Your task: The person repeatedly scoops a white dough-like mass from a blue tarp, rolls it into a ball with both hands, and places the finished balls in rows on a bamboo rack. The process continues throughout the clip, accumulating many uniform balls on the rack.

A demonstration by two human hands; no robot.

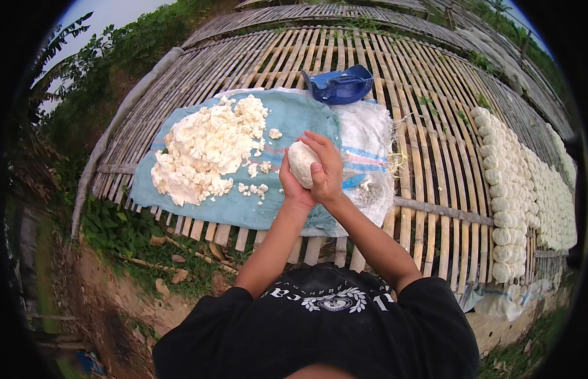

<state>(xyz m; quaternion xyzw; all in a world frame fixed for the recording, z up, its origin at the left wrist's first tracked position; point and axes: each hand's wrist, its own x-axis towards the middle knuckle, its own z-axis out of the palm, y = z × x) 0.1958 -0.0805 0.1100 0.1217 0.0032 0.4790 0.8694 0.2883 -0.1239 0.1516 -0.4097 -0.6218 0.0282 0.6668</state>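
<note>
Here, nearest first, every place reckoned from the woven sack (294, 120):

Wearer: black shirt with a pale printed emblem, at the lower edge, nearer than the sack; both bare forearms rise from it toward the sack's near edge.
Left hand (292, 186): over the sack's near edge, its grip cupped under and behind the dough lump (301, 162), closed on it.
Right hand (325, 167): touching the left, fingers curled over the lump's right side, also gripping it.
Dough lump: white, rounded, pressed between both palms, held above the sack's near middle.
Woven sack: blue-green on its left part, white with blue and pink stripes on its right, spread flat on the counter of split bamboo slats (433, 158).
Crumbly white heap (205, 148): on the sack's left half, with loose bits scattered toward the hands.
Blue plastic container (340, 84): at the sack's far edge, lying on the slats and touching the cloth.
Rows of white lumps (502, 189): well right of the sack, lined close together along the counter's right side.
Greenery: beyond the sack's left side, past the counter's rim.
</note>
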